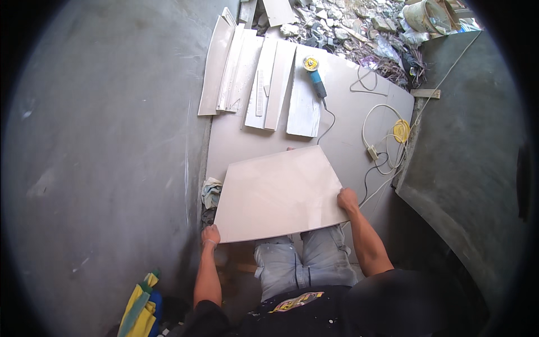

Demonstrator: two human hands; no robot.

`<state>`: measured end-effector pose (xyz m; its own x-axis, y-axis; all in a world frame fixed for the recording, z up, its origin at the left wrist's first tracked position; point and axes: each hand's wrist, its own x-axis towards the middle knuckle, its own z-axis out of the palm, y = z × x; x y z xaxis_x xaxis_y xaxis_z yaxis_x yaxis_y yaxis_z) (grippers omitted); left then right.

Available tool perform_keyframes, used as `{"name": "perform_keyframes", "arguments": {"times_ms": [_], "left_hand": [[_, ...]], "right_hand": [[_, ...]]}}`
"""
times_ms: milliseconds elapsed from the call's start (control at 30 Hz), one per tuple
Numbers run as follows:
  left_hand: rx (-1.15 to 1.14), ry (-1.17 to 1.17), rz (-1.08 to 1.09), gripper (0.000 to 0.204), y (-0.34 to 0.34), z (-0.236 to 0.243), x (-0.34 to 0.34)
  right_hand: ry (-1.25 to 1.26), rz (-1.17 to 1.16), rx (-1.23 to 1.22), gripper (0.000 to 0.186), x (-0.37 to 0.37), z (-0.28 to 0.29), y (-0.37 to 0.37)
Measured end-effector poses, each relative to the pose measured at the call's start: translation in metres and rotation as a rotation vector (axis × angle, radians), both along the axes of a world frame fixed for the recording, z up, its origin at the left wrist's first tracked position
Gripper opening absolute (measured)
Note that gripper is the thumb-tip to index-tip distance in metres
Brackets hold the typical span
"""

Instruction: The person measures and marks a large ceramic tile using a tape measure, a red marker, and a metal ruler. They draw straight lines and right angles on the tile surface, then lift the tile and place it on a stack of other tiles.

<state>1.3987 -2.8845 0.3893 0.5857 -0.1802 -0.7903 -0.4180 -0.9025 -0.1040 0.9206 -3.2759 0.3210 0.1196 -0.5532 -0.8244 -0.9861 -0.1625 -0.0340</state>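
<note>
A large beige tile (281, 194) with an angled cut edge spans the space in front of my legs. My left hand (211, 234) grips its near left corner, fingers curled round the edge. On the opposite side my right hand (347, 200) is closed on the right edge. The fingers' undersides are hidden behind the tile. Beyond it lies an angle grinder (315, 77) with a blue body and yellow-centred disc, resting on a white block (303, 112). Its dark cord runs down toward the tile's far edge.
Cut tile strips (269, 84) lean and lie at the far left by the grey wall (112, 123). A pale extension cord with a yellow reel (401, 131) coils at the right. Rubble (348, 28) and a bucket (426, 17) fill the far end. A crumpled rag (211, 192) lies beside the wall.
</note>
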Motion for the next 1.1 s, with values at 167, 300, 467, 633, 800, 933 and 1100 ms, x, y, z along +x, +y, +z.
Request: {"name": "perform_keyframes", "arguments": {"times_ms": [167,300,467,633,800,933,1100], "left_hand": [[-0.002,-0.014,-0.024,0.054,-0.029,-0.035,0.028],[-0.049,-0.021,-0.017,0.054,-0.035,-0.054,0.042],[-0.066,-0.008,0.015,0.053,-0.04,-0.066,0.053],[-0.066,0.023,0.04,0.051,-0.048,-0.069,0.063],[-0.034,-0.003,0.073,0.051,-0.049,-0.069,0.062],[-0.021,-0.022,0.083,0.05,-0.047,-0.071,0.055],[-0.075,0.01,0.101,0.049,-0.038,-0.078,0.055]], "right_hand": [[0.017,-0.198,0.027,0.045,0.024,-0.019,-0.017],[0.061,-0.3,0.032,0.047,0.035,-0.031,-0.018],[0.049,-0.182,0.016,0.048,0.034,-0.054,-0.01],[0.04,-0.133,-0.022,0.047,0.039,-0.066,-0.007],[0.045,-0.136,-0.026,0.045,0.046,-0.062,-0.013],[0.037,0.039,0.026,0.048,0.048,-0.056,-0.025],[-0.005,-0.004,0.01,0.051,0.047,-0.054,-0.03]]}}
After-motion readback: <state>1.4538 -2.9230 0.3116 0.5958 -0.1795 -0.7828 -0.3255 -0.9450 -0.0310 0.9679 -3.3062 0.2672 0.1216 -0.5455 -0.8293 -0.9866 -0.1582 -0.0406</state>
